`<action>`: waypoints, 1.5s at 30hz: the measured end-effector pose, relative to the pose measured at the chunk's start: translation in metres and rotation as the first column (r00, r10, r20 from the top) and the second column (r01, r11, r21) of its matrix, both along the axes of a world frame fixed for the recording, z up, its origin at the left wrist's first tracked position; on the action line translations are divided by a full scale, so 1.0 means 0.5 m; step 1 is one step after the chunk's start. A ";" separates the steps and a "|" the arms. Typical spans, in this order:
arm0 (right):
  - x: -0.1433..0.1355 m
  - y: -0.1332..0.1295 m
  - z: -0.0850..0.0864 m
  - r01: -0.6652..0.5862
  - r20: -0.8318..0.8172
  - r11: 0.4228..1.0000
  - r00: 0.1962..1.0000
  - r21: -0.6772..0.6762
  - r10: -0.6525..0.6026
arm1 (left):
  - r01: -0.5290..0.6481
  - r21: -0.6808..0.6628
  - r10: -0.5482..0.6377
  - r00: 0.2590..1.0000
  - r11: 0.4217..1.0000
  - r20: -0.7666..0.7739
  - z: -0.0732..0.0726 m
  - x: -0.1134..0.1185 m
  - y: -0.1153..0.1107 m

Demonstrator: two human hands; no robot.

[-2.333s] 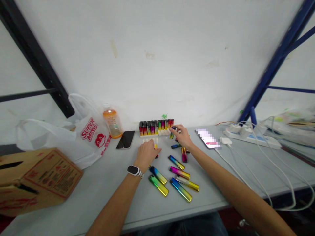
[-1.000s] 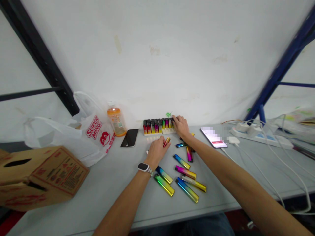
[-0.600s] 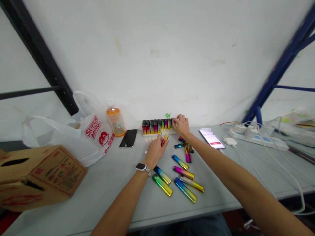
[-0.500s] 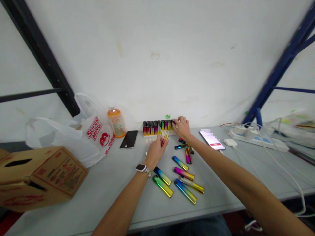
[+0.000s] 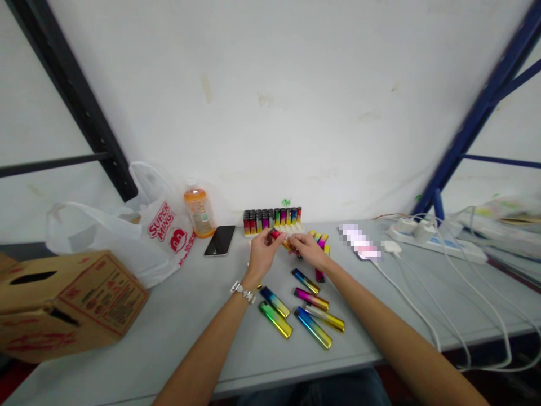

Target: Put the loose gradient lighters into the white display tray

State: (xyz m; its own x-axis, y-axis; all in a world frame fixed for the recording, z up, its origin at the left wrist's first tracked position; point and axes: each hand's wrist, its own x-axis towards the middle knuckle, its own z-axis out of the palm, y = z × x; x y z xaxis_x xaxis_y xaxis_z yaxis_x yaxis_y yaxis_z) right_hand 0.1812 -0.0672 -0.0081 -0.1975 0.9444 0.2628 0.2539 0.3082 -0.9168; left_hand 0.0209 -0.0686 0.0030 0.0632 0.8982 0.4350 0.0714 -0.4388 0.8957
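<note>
My left hand [image 5: 262, 254] is closed round a red-and-yellow lighter [image 5: 275, 233], its dark top pointing up and left. My right hand [image 5: 309, 251] meets it from the right, fingers pinched at the yellow end; the fingers partly hide the lighter. Just behind, a white tray [image 5: 296, 228] holds several upright lighters [image 5: 258, 221] packed at its left and a single row along its back. In front of my hands lie loose metallic lighters, among them a green-yellow lighter [image 5: 275, 320], a blue-yellow lighter [image 5: 313, 328] and a purple-yellow lighter [image 5: 311, 298].
Left of the tray are a black phone [image 5: 220, 241], an orange drink bottle [image 5: 199, 211], a white plastic bag [image 5: 164, 231] and a cardboard box [image 5: 76, 304]. To the right lie a lit phone [image 5: 359, 242], white cables and a power strip [image 5: 439, 243]. A wall stands behind.
My right hand has come away from the tray's right end, where a lighter now stands, and moved toward me to my left hand. My left hand has turned, with the lighter still in it.
</note>
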 end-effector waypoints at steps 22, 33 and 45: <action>-0.037 -0.050 0.038 0.035 -0.474 0.916 0.847 -0.400 -0.239 | 0.095 0.283 0.067 0.855 0.954 -0.513 0.013 0.000 -0.029; -0.023 -0.043 0.022 -0.062 -0.576 0.925 0.798 -0.374 -0.179 | 0.159 0.292 0.047 0.806 0.943 -0.590 0.019 -0.002 -0.035; -0.029 -0.039 0.022 0.120 -0.478 0.924 0.827 -0.364 -0.296 | 0.226 0.300 0.005 0.792 0.927 -0.611 0.001 -0.005 -0.024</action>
